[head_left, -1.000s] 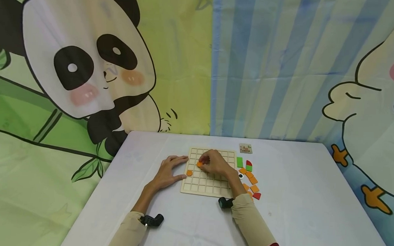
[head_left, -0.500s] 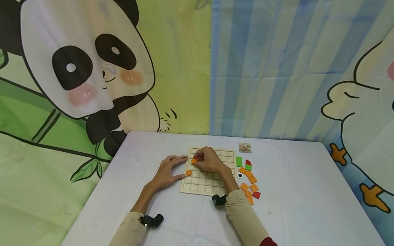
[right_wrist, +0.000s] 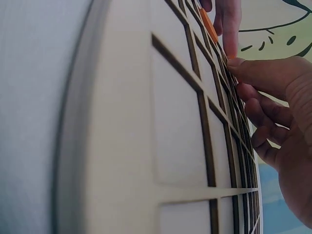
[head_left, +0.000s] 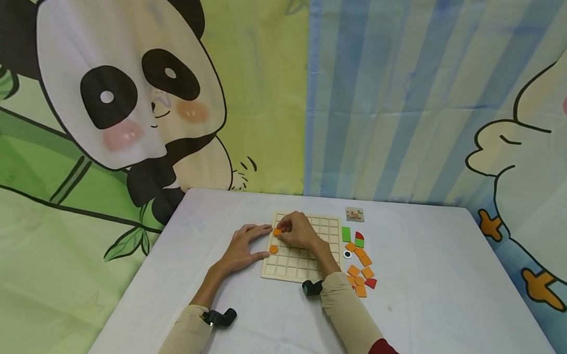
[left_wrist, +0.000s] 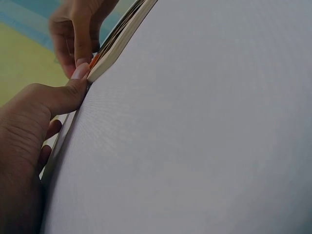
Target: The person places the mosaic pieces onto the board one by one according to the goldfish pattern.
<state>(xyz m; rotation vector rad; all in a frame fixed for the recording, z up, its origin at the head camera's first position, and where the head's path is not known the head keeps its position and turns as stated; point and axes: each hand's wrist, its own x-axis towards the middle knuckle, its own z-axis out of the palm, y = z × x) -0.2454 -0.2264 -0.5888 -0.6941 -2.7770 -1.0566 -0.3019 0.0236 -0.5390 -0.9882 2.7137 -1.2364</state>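
A pale wooden board with a grid of square cells lies on the table. At its upper left, my right hand pinches a small orange piece between thumb and fingertips, low over the cells. I cannot tell whether that piece sits inside a cell. Another orange piece, rounded, lies on the board below it, near the left edge. My left hand rests at the board's left edge, thumb and fingers spread and touching it. In the right wrist view, the right hand's fingers curl behind its thumb.
Right of the board lie several orange squares, a green rectangle, a red piece, a red-and-green pair and a black-and-white eye disc. A small patterned card lies behind them. Printed curtains hang beyond the table.
My right hand has moved left across the board, carrying the orange piece to the column near the left edge. The left hand has stayed at the board's edge.
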